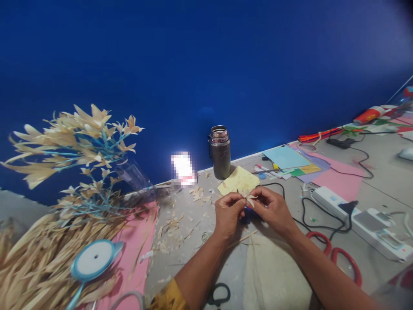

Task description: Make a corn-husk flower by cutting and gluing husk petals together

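Over the middle of the grey table, my left hand (pixel 228 213) and my right hand (pixel 271 207) meet, both pinched on a small cream leaf flower (pixel 249 198) held between their fingertips. Its pale petals stick out to the right above my right thumb. A small dark blue object (pixel 248 214) lies on the table just under my hands, partly hidden. A pale yellow sheet (pixel 238 181) lies just beyond the flower.
A dark steel flask (pixel 220 151) stands by the blue wall. A blue-stemmed branch of cream leaf flowers (pixel 77 146) and a heap of dried strips (pixel 38 258) fill the left, with a ribbon spool (pixel 94 258). Red-handled scissors (pixel 338 256), a power strip (pixel 355 219) and coloured paper (pixel 290 161) lie right.
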A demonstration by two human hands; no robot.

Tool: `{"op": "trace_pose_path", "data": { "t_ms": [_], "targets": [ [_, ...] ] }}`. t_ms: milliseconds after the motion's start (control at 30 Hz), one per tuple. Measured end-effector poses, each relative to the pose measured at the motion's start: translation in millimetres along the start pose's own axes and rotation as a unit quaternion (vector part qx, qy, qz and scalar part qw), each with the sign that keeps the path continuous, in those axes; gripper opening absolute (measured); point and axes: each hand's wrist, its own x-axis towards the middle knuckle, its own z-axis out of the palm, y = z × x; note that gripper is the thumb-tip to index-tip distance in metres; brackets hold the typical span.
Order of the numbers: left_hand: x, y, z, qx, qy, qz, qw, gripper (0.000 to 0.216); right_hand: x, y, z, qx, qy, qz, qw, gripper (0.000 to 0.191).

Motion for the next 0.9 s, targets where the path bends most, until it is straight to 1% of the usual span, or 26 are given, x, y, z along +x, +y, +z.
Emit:
{"op": "trace_pose_path", "data": {
  "t_ms": [100, 233, 467, 567, 633, 733, 900],
  "targets": [
    [-0.4, 3.4, 0.1, 0.013, -0.007, 0.006, 1.000, 0.017, 0.9, 4.0, -2.2, 0.010, -0.017, 0.010, 1.000, 0.014],
    [-0.7, 6.5, 0.1, 0.034, -0.012, 0.034, 0.999, 0.013, 2.3, 7.4, -4.2, 0.036, -0.045, 0.024, 0.998, 0.016],
    [-0.4, 1.8, -2.9, 0.083, -0.005, 0.090, 0.992, 0.003, 5.3, 4.0, -1.2, 0.059, -0.034, 0.035, 0.997, 0.017],
    [0.3, 1.2, -3.6, 0.097, -0.008, 0.106, 0.990, 0.004, 6.2, -0.3, 0.5, 0.079, -0.029, 0.044, 0.995, 0.014],
    [0.2, 1.7, -3.1, 0.098, -0.010, 0.100, 0.990, 0.006, 6.1, -3.2, 1.5, 0.099, -0.031, 0.052, 0.993, 0.011],
    [-0.6, 2.7, -1.9, 0.096, -0.017, 0.073, 0.993, 0.010, 5.5, -6.6, 2.3, 0.122, -0.035, 0.068, 0.990, 0.011],
    [-0.1, 0.8, -2.4, 0.080, -0.020, 0.028, 0.996, 0.019, 6.4, -8.9, 0.7, 0.120, -0.035, 0.068, 0.990, 0.010]
  ]
}}
